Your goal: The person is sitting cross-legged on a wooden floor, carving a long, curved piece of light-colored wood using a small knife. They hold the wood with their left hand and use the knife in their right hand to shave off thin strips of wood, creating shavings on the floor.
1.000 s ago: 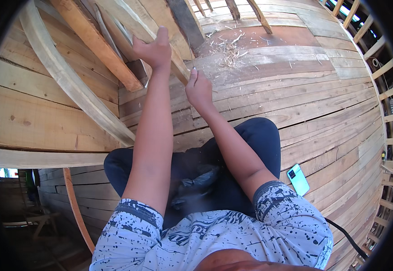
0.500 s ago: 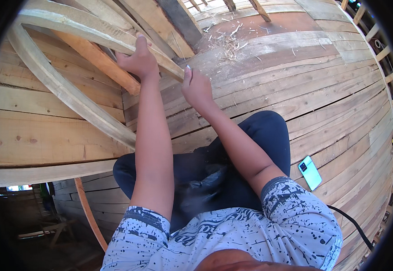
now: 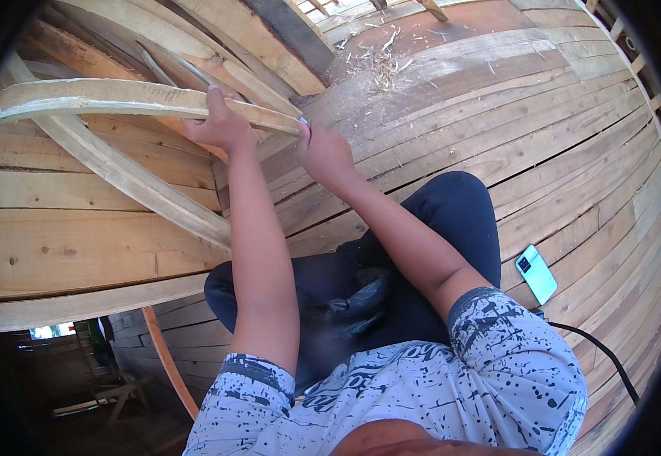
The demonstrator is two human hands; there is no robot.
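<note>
A long curved wooden piece (image 3: 129, 93), with a pale rough edge, slants from the upper left to both hands. My left hand (image 3: 222, 128) is closed around it a short way from its near end. At that end my right hand (image 3: 324, 158) is closed with the thumb up, gripping the tip. A small bluish-white bit shows at the right thumb; I cannot make out what it is. Behind the piece another curved timber (image 3: 121, 163) crosses down to the floor beside my left forearm.
Wood shavings (image 3: 384, 67) lie on the plank floor (image 3: 460, 121) ahead. A light-blue phone (image 3: 537, 275) rests at my right, near a black cable (image 3: 600, 349). Thick boards (image 3: 270, 38) lean at the upper left. A dark opening (image 3: 64, 380) drops away at the lower left.
The curved piece has swung, its far end lower and further left. My left hand has come down slightly with it, while the right stays at the near end. The view has shifted a little.
</note>
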